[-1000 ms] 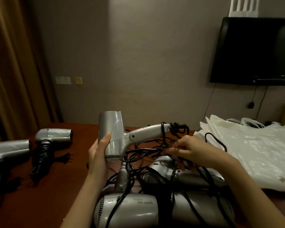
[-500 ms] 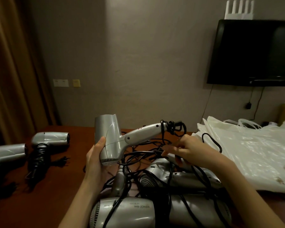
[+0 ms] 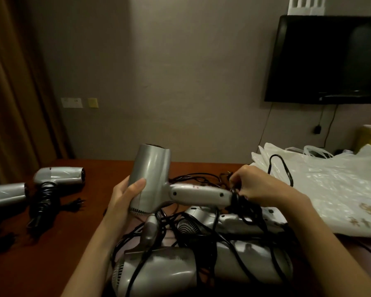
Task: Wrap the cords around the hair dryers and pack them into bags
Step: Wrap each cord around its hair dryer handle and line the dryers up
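The left hand (image 3: 124, 196) grips the silver hair dryer (image 3: 152, 179) by its barrel, handle pointing right. The right hand (image 3: 257, 185) pinches the black cord (image 3: 237, 198) at the handle's end.

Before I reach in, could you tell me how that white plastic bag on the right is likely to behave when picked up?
The white plastic bag will probably be floppy: it lies crumpled and flat on the table. It looks thin and glossy, so likely light and slippery. A black cord loop rests on it and may slide off.

Head-worn view, forward and downward
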A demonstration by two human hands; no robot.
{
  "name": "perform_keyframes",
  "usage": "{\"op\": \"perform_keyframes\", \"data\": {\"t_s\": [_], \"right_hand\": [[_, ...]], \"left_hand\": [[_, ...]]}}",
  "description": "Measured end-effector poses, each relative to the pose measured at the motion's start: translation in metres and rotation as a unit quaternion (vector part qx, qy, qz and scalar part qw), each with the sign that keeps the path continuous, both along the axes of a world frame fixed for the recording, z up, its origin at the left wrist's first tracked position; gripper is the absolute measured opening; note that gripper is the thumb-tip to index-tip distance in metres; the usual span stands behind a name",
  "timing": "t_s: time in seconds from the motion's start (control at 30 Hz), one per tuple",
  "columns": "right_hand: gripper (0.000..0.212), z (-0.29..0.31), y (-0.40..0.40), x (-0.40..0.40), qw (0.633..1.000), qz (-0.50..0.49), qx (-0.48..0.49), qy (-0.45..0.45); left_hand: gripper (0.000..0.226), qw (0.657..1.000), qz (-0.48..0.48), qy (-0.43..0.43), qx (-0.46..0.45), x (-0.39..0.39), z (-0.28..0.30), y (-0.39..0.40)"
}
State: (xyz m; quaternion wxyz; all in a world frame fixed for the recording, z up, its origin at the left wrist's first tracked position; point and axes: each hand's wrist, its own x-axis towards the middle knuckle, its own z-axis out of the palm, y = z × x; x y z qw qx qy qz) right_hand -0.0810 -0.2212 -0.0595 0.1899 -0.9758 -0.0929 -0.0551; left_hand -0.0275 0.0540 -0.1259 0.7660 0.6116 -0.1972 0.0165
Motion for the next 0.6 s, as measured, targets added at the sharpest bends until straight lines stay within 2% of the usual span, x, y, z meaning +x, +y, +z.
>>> {"op": "perform_keyframes", "data": {"t_s": [0.07,0.2,0.33,0.43,0.5,0.6], "right_hand": [[0.029,0.004,0.006,-0.002,0.999,0.007,-0.032,-0.006],[0.01,0.015,0.01,-0.009,0.997,0.007,-0.043,-0.059],[0.013,0.029,0.022,-0.023,0.994,0.031,-0.02,-0.104],[0.019,0.03,0.03,-0.026,0.99,0.029,-0.007,-0.138],[0.024,0.029,0.03,-0.024,0.988,0.016,0.003,-0.152],[0.02,0.027,0.03,-0.022,0.987,-0.012,0.033,-0.156]], "left_hand": [[0.099,0.999,0.002,-0.032,0.036,-0.006,0.004,-0.004],[0.095,0.995,0.045,-0.069,0.051,-0.01,0.007,-0.007],[0.081,0.987,0.111,-0.109,0.047,-0.012,0.008,-0.003],[0.053,0.981,0.148,-0.122,0.028,-0.011,0.006,-0.004],[0.046,0.978,0.168,-0.125,0.015,-0.011,0.005,-0.005],[0.044,0.974,0.187,-0.127,-0.003,-0.011,0.005,-0.006]]}}
